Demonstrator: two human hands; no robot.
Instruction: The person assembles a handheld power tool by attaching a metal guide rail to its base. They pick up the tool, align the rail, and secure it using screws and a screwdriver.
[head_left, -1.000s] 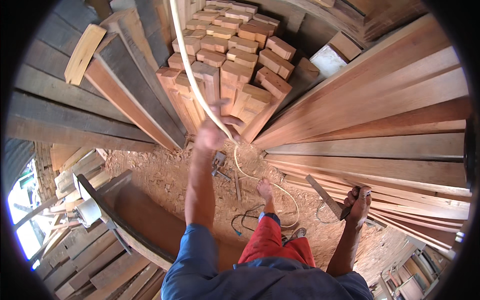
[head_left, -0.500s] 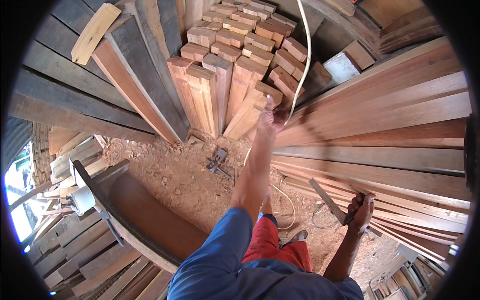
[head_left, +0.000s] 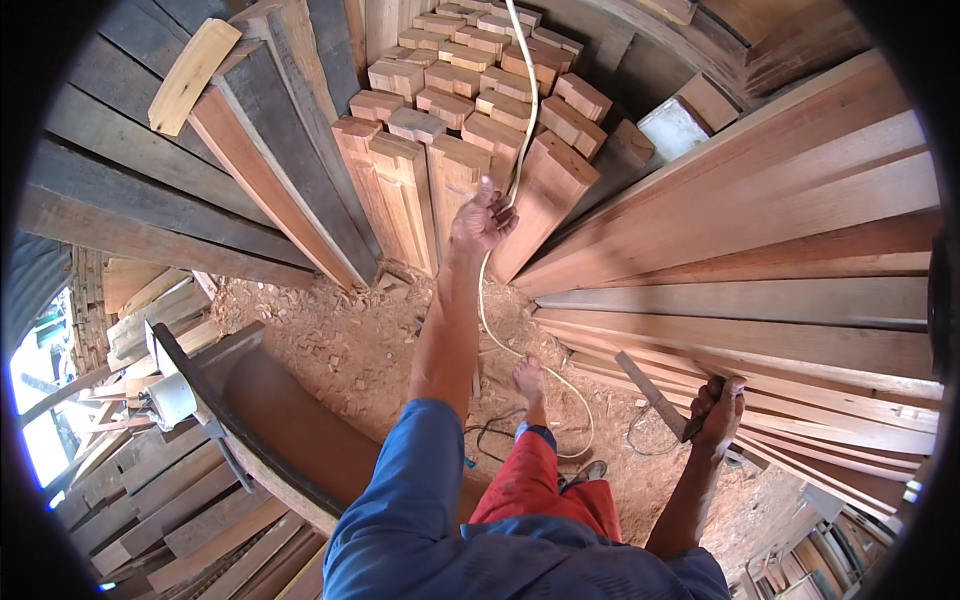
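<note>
Out ahead, my left hand [head_left: 483, 217] is raised with curled fingers around a pale cable [head_left: 532, 95]. The cable hangs from above, passes through that hand and runs on down to the ground. Behind the hand stand wooden posts with shaped ends [head_left: 458, 165], packed upright in rows. A broad reddish post [head_left: 548, 195] leans just right of my left hand. Low on the right, my right hand [head_left: 718, 410] grips a try square [head_left: 652, 395] by its dark stock, its metal blade pointing up and left. Stacked long boards lie beside it.
Long boards [head_left: 740, 230] fill the right side. Dark planks [head_left: 150, 180] and an upright beam [head_left: 285, 170] stand left. A machine with a curved brown trough [head_left: 290, 420] is at lower left. Shavings cover the ground [head_left: 340, 320], where the cable loops near my foot [head_left: 530, 378].
My left hand has moved left and slightly nearer, the cable shifting left with it. The broad reddish post now shows fully. My right hand stays nearly still with the try square.
</note>
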